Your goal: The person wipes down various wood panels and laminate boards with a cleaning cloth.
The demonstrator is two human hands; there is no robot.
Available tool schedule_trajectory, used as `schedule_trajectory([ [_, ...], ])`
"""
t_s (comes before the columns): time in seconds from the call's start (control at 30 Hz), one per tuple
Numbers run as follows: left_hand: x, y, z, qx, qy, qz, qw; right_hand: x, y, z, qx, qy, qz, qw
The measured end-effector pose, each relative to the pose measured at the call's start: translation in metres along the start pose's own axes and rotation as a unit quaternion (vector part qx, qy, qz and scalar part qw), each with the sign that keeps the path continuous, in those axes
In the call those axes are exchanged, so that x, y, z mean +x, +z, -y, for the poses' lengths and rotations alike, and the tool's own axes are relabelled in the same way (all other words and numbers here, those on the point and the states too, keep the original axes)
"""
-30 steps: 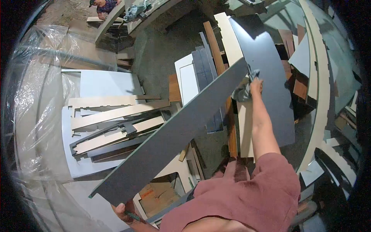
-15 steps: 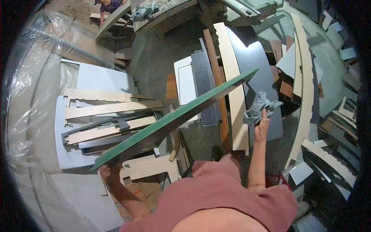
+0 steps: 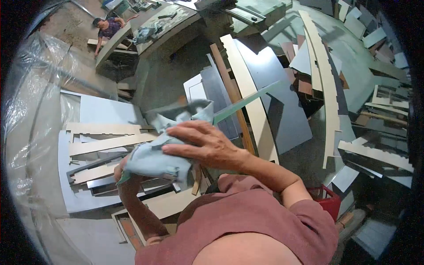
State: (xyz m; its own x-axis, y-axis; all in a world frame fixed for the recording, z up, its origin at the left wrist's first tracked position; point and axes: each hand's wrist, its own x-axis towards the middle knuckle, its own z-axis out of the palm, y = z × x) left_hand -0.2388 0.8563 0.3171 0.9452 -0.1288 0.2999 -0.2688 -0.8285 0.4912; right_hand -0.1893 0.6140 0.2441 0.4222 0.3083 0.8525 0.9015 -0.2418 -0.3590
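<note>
A long board with a green edge (image 3: 249, 100) slants up to the right in front of me. My left hand (image 3: 120, 170) grips its lower left end, with most of the fingers hidden behind the board and cloth. A light blue-grey cloth (image 3: 157, 160) lies spread over the board's near part and covers much of it. My right hand (image 3: 196, 143) presses on the cloth, palm down, with the fingers stretched out to the left over it.
Cream strips (image 3: 110, 145) lie on a white panel (image 3: 65, 176) at left, beside plastic sheeting (image 3: 31, 123). A large grey panel (image 3: 287, 106) and a cream board (image 3: 251, 97) stand right of centre. A red crate (image 3: 329, 203) is at my right; another person (image 3: 109, 28) crouches far left.
My right hand has swung left with the cloth, from over the grey panel onto the green-edged board. The cloth has spread out. The view has shifted, showing more of the other person.
</note>
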Motion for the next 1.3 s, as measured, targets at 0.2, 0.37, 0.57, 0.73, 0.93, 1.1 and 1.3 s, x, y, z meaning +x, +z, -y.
schedule_trajectory([
  [0.2,0.011,0.007,-0.011,-0.175,0.082,0.021,0.981,-0.033,-0.023,-0.042,-0.059,0.031,0.031,0.997],
  [0.37,0.018,0.003,-0.001,-0.141,0.119,0.023,0.983,0.001,-0.014,-0.037,0.084,-0.016,0.033,0.996],
  [0.57,0.023,0.021,-0.024,-0.095,0.072,-0.139,0.983,0.002,-0.001,-0.018,-0.007,0.006,0.047,0.999],
  [0.73,0.013,0.061,-0.038,-0.447,-0.030,-0.153,0.881,0.000,0.028,-0.008,-0.040,0.041,-0.087,0.995],
  [0.93,0.004,0.080,-0.045,-0.664,-0.223,-0.256,0.667,-0.025,0.060,0.003,0.024,0.084,0.002,0.996],
  [1.1,0.000,0.080,-0.036,-0.620,-0.226,-0.336,0.672,-0.054,0.036,-0.027,0.026,0.173,0.069,0.982],
  [1.3,-0.003,0.082,-0.027,-0.620,-0.216,-0.351,0.668,-0.206,-0.006,-0.163,0.156,0.597,-0.087,0.782],
])
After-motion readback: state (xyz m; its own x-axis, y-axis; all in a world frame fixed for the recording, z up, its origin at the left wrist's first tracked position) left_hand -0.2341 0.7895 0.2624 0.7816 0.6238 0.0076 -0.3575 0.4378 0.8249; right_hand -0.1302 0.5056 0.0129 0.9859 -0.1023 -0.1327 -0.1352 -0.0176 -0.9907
